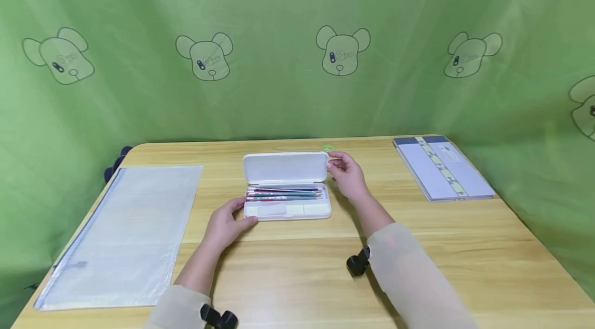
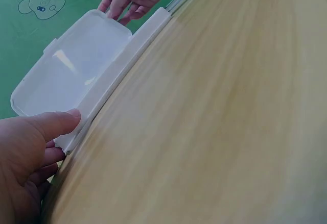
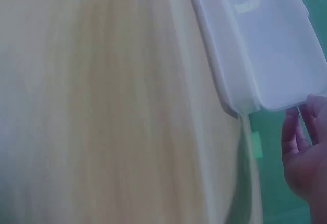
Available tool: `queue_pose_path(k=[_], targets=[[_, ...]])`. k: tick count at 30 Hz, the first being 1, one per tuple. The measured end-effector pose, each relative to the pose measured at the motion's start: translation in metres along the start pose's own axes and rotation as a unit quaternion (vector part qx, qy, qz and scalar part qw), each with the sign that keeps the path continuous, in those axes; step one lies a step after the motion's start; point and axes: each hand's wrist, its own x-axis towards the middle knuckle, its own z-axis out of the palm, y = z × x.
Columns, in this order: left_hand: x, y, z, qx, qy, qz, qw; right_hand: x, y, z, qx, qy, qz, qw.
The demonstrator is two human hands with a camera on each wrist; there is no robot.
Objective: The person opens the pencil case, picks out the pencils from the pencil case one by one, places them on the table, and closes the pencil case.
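Observation:
A white pencil case (image 1: 297,218) lies on the wooden table with its lid (image 1: 285,169) raised toward the back. Several pencils (image 1: 283,196) lie side by side in its rear part, and pale flat pieces (image 1: 271,209) are in the front part. My left hand (image 1: 224,224) grips the left end of the base, thumb at the front corner. At the lid's right edge, my right hand (image 1: 349,176) pinches with thumb and fingers. The left wrist view shows the left thumb (image 2: 59,124) on the case's front wall.
On the left lies a translucent zip pouch (image 1: 121,236). A lilac notebook or folder (image 1: 439,169) with a patterned band sits at the back right. Behind the case is a small green ring (image 1: 328,148). A green curtain (image 1: 279,102) hangs behind the table.

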Motion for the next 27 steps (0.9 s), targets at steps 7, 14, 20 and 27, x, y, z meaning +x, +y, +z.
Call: queue_pose_path(k=[7, 14, 20, 27], targets=[[0.000, -0.001, -0.001, 0.003, -0.001, 0.002, 1.0000, 0.005, 0.002, 0.008, 0.004, 0.033, 0.028, 0.9991], [0.000, -0.001, 0.000, 0.002, -0.002, -0.002, 1.0000, 0.013, 0.008, 0.010, -0.008, 0.030, 0.043, 0.9986], [0.000, -0.001, 0.000, 0.003, -0.001, -0.005, 1.0000, 0.017, 0.011, 0.011, -0.024, 0.023, 0.051, 0.9981], [0.001, -0.002, 0.000, 0.001, 0.001, -0.002, 1.0000, 0.014, 0.008, 0.007, -0.012, 0.024, 0.048, 0.9985]])
